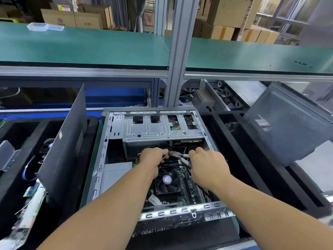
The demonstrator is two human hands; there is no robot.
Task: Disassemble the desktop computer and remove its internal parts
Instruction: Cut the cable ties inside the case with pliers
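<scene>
An open desktop computer case (158, 159) lies on its side at the centre of the bench (230, 244), its side cover off and its insides facing up. Two bare forearms reach in from 6 o'clock. The left hand (153, 157) curls its fingers round a thin metal tool or lead; which of the two is not clear. The right hand (207, 165), just to its 3 o'clock, pinches a bundle of white and red cables (184, 160) between the hands. Both grips are closed on what they hold.

At 12 o'clock inside the case sits a silver drive cage (162, 128). At 6 o'clock of the hands is the black cooling fan (167, 182) on the green motherboard (187, 188). A dark side panel (66, 141) stands upright at 9 o'clock of the case; another case (288, 127) leans at 2 o'clock.

The step looks like freeing a cable connector below the drive cage. To do it well, the pull should likely be on the plug body, not the wires, straight out along the socket, with any latch pressed first. The other hand would best steady the mating half so the board does not flex. Loose leads should be kept clear of the fan blades.
</scene>
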